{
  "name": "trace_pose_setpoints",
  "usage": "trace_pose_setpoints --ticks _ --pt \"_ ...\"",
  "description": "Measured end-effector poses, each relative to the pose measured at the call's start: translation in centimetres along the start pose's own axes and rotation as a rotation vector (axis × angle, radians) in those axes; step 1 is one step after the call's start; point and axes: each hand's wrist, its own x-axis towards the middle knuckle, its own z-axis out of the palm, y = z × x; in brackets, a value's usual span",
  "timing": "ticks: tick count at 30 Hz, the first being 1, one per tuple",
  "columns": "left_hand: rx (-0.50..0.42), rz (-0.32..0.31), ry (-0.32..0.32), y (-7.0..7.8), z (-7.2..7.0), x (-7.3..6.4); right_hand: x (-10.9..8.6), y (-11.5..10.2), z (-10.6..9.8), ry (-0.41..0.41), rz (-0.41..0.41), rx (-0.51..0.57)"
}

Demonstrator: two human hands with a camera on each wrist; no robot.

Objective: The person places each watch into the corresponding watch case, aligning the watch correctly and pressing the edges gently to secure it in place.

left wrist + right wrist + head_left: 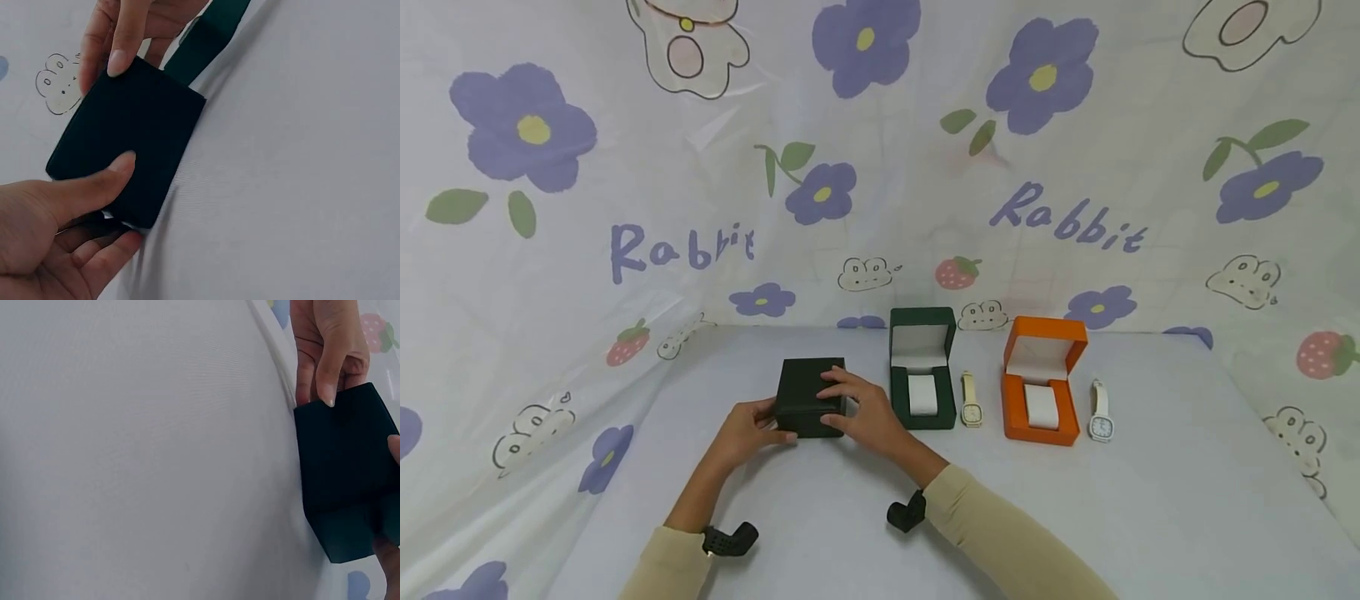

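Note:
A closed dark watch box sits on the white table, left of the other two boxes. My left hand grips its left side, thumb at the front face and fingers round the back. In the left wrist view that thumb lies along the box, with the fingers at its edge. On the other side my right hand holds the box, thumb low on the front right and fingertips over the lid. Only the fingertips of the right hand show at the edge of the right wrist view, beside the box.
To the right stand an open green watch box and an open orange watch box, each with a white cushion. A gold-toned watch lies between them, and a silver-white watch right of the orange one. A patterned curtain hangs behind.

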Motion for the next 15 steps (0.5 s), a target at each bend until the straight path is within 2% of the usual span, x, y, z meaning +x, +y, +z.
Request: trace_pose_setpoints --ticks 6,8,13,15 --pt "-0.004 0.016 -0.043 0.7 -1.3 -0.4 -0.2 -0.7 -1.3 -0.016 -0.035 -0.012" --pt "-0.012 0.018 -0.04 1.9 -1.6 -0.9 -0.5 -1.3 -1.9 -0.017 -0.027 -0.005" --pt "-0.006 0.07 0.005 3.7 -1.7 -1.5 -1.3 -2.7 -3.7 -0.018 0.012 0.013" --pt "0.023 0.094 0.042 3.7 -1.7 -1.6 -1.5 -3.0 -4.2 -0.015 0.028 0.019"
